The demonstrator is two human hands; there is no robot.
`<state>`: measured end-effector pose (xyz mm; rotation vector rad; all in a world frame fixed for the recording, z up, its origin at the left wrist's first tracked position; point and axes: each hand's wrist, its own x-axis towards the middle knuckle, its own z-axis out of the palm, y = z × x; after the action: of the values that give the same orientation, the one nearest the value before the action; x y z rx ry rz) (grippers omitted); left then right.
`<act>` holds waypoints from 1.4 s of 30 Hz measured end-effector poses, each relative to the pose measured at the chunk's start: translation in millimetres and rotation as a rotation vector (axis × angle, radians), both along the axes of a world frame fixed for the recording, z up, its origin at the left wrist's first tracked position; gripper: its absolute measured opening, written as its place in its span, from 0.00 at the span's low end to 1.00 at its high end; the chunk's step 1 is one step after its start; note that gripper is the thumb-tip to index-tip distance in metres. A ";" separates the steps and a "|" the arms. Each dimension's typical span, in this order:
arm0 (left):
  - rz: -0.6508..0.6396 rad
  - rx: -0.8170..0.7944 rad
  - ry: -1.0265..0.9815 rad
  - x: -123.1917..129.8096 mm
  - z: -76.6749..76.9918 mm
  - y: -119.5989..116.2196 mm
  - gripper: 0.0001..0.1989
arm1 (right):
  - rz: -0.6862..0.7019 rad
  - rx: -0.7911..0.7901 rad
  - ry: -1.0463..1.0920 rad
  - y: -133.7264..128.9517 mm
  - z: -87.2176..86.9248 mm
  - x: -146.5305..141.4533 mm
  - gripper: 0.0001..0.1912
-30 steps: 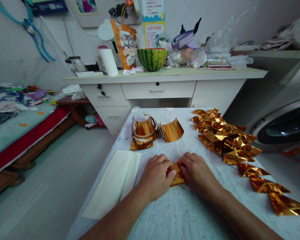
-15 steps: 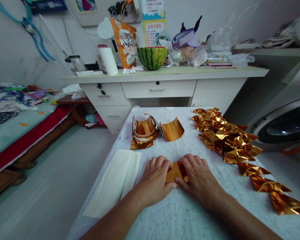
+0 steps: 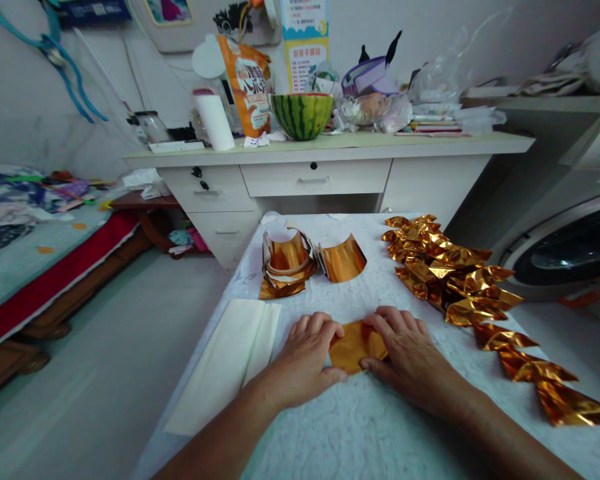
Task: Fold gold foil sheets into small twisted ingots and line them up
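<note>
A small gold foil sheet lies on the cloth-covered table between my hands. My left hand has curled fingers at its upper left corner and the thumb by its lower left. At the opposite edge, my right hand pinches the sheet between fingers and thumb. Beyond them stand a curled stack of gold sheets and a smaller curved stack. Folded gold foil pieces, twisted narrow at the middle, form a long pile on the right. White folded paper lies beside my left forearm.
A white desk stands at the table's far end, with a half watermelon, an orange pouch and a white paper roll on top. A washing machine is at right, a bed at left.
My hands have moved apart, the right one shifting rightward. More of the gold foil sheet now shows between them.
</note>
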<state>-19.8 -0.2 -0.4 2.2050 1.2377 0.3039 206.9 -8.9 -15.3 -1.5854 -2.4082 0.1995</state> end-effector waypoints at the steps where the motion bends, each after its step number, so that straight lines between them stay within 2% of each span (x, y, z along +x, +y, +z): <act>1: -0.003 0.000 0.001 -0.2 0.0 0.2 0.20 | -0.008 0.015 -0.006 0.6 -2.3 5.7 0.25; 9: -0.008 0.003 0.019 -1.0 0.1 1.0 0.20 | -0.061 0.048 -0.017 7.4 -15.5 42.0 0.32; 15: -0.016 0.010 0.005 -0.9 2.1 -0.2 0.21 | -0.010 0.011 0.063 12.3 -6.1 46.7 0.29; 18: -0.012 0.021 -0.003 -0.3 2.1 -0.6 0.22 | 0.027 -0.009 0.166 9.3 8.3 42.1 0.21; 21: -0.001 0.021 -0.003 0.8 0.9 -1.2 0.24 | 0.092 -0.103 0.229 2.3 23.7 27.8 0.09; 24: 0.016 0.029 -0.003 2.0 -0.8 -1.9 0.27 | 0.200 -0.199 0.231 -3.4 30.1 11.8 0.10; 29: 0.024 0.095 -0.039 4.6 -0.5 -3.3 0.26 | 0.220 -0.174 0.251 -2.9 22.9 3.2 0.11; 35: -0.064 0.207 -0.089 7.0 2.8 -3.3 0.04 | 0.271 -0.141 0.258 -0.1 19.7 6.8 0.10; 39: -0.127 0.245 -0.066 5.1 -0.8 -2.3 0.09 | 0.243 -0.120 0.276 0.9 16.0 7.4 0.13; 42: -0.132 0.340 -0.027 3.5 -3.7 -1.9 0.11 | 0.204 -0.090 0.284 1.7 12.5 8.5 0.12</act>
<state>-16.3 -2.0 -4.1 2.5472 1.0821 0.5219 215.4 -7.2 -2.8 -1.2452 -2.3584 0.5390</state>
